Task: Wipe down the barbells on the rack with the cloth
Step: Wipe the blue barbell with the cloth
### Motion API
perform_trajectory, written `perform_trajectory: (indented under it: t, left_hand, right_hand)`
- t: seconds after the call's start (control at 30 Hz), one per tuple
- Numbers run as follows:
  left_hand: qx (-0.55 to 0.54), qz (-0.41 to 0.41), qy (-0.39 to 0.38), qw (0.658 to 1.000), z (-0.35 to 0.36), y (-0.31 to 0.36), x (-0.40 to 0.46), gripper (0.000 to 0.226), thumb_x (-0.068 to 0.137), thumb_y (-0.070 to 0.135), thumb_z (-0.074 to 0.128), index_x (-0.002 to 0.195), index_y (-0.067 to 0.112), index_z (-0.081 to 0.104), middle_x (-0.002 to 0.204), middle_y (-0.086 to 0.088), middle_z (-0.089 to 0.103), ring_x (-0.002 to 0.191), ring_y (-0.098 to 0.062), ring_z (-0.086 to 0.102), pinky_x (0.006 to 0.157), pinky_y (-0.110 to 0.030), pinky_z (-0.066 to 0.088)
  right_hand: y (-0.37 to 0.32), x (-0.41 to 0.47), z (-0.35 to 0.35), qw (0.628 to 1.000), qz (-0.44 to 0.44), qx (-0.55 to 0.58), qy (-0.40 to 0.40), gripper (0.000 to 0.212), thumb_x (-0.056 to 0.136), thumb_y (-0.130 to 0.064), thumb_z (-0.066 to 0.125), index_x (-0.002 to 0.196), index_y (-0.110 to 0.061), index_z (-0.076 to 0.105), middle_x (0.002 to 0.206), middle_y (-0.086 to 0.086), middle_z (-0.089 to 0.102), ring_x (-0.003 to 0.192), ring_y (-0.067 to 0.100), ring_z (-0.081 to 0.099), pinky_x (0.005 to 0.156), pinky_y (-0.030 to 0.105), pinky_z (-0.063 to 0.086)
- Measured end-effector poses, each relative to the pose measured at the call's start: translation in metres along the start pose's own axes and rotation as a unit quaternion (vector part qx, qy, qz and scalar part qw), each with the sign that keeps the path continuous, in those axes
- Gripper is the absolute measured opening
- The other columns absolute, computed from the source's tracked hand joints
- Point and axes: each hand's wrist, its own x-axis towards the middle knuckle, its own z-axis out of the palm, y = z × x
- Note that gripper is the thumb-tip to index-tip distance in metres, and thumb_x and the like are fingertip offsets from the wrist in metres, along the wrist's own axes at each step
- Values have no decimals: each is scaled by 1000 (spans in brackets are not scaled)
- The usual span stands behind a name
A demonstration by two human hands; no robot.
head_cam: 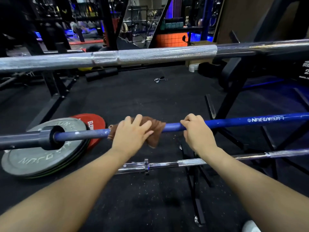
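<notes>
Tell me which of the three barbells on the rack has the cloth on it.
The blue barbell, the middle one: the brown cloth wraps it under the left hand; both silver bars are bare.

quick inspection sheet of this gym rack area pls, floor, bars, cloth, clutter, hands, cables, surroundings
surface: black rubber floor, speckled with pale crumbs.
job's things: blue barbell lies across the rack; brown cloth is wrapped over it. silver barbell sits higher, chrome barbell lower.
clutter: grey weight plates stacked on the floor, red plate behind them; spring collar lies loose on the floor.
grippers: left hand presses the cloth onto the blue barbell; right hand grips the bare bar beside it.
cables: nothing seen.
surroundings: dim gym, black frames, orange tiled block, blue lighting.
</notes>
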Motion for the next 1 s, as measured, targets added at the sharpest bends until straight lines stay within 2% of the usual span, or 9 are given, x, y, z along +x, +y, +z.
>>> perform_trajectory:
  t: [0.13,0.2,0.27,0.37,0.47,0.6,0.7,0.83,1.0]
  left_hand:
    - [21,-66,0,998,-5,-23,-22,39,89,48,35,88,21,62,91,-10,57,68,-30,49,57,-36,39]
    - [18,-108,6,994,-7,-2,-17,36,89,48,35,87,23,61,92,-8,57,73,-31,49,63,-39,40]
    - [2,-103,9,995,-5,25,-2,36,88,48,34,88,24,62,94,-6,59,75,-32,51,65,-39,41]
    - [-6,-68,17,998,-3,38,14,38,88,48,33,87,25,63,98,-7,61,73,-32,53,62,-36,42]
    - [-5,-20,-1,1000,-3,3,-4,36,86,49,35,90,25,62,94,-10,57,69,-29,51,57,-35,41]
    - [10,-54,-12,998,-4,-47,-35,38,88,48,36,91,22,63,91,-13,55,68,-30,48,58,-36,39]
    - [20,-102,0,995,-5,-28,-30,33,90,47,37,89,24,60,94,-10,55,74,-31,47,65,-39,38]
    - [-8,-88,-3,996,-3,24,2,33,90,50,36,90,27,61,96,-5,58,78,-32,52,67,-39,40]
    - [-13,-33,-26,999,-3,23,14,40,89,50,32,90,24,63,94,-6,59,70,-29,51,55,-34,40]
  right_hand:
    - [-6,-1,0,1000,14,17,-1,26,93,-29,58,114,-15,61,113,-3,46,107,18,39,69,33,45]
    - [-9,0,2,1000,-3,5,-1,32,91,-40,58,118,-24,60,113,-7,47,107,16,38,67,30,40]
    - [-10,2,3,1000,-16,-10,6,33,92,-45,55,119,-28,61,111,-8,49,105,15,40,66,28,36]
    - [-13,4,2,999,13,16,24,31,91,-47,55,110,-26,67,105,-7,53,101,15,42,64,31,40]
    - [-13,5,4,998,36,35,44,29,90,-46,58,108,-26,69,102,-6,56,100,16,45,64,34,44]
    - [-13,8,4,997,49,32,41,32,89,-47,58,113,-29,68,103,-5,56,100,17,46,67,32,41]
    - [-15,9,4,998,39,18,41,32,90,-47,56,114,-28,67,103,-5,55,100,18,46,69,32,39]
    - [-14,9,5,998,33,12,42,32,90,-46,57,114,-27,67,102,-3,55,98,19,46,66,31,36]
    - [-11,9,4,998,38,18,42,34,89,-48,58,114,-27,67,103,-4,56,100,18,46,67,32,40]
